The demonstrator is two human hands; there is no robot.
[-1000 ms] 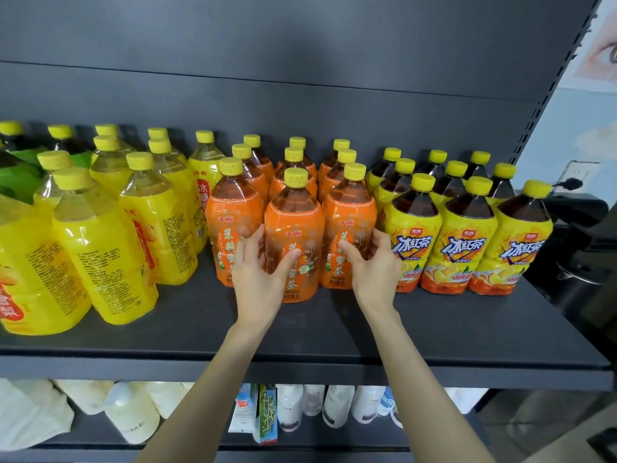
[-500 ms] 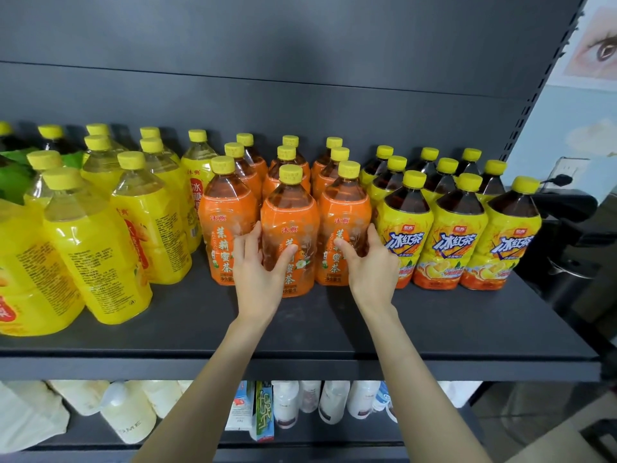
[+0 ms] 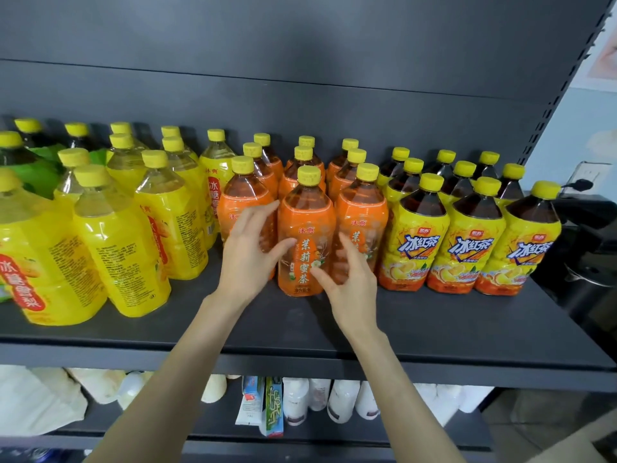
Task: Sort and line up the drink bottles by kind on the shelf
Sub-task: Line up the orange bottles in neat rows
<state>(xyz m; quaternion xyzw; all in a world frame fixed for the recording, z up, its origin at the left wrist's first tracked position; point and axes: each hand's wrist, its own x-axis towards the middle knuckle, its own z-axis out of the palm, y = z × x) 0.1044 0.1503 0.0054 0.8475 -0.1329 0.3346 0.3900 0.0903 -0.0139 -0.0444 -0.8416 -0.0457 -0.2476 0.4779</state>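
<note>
On the dark shelf (image 3: 434,332) stand several orange-label tea bottles in three rows, and the front middle one (image 3: 305,228) sits slightly forward of its neighbours. My left hand (image 3: 248,255) hovers at that bottle's left side with fingers spread in front of the left front orange bottle (image 3: 240,202), thumb near the middle bottle's label. To the right and lower is my right hand (image 3: 349,285), loosely curved, its thumb across the bottle's lower label. Neither hand grips a bottle. Yellow-label dark tea bottles (image 3: 467,242) are lined up on the right, clear-drink yellow bottles (image 3: 173,228) on the left.
Green-label bottles (image 3: 30,168) stand at the far left back. A black appliance (image 3: 587,262) sits past the shelf's right end. The lower shelf holds white bottles (image 3: 337,399), small boxes (image 3: 273,406) and pale bags (image 3: 30,399). A strip of bare shelf runs along the front edge.
Both hands have come off the sides of the front middle orange bottle and drawn back toward me; the right hand has dropped lower. The bottles stay in place.
</note>
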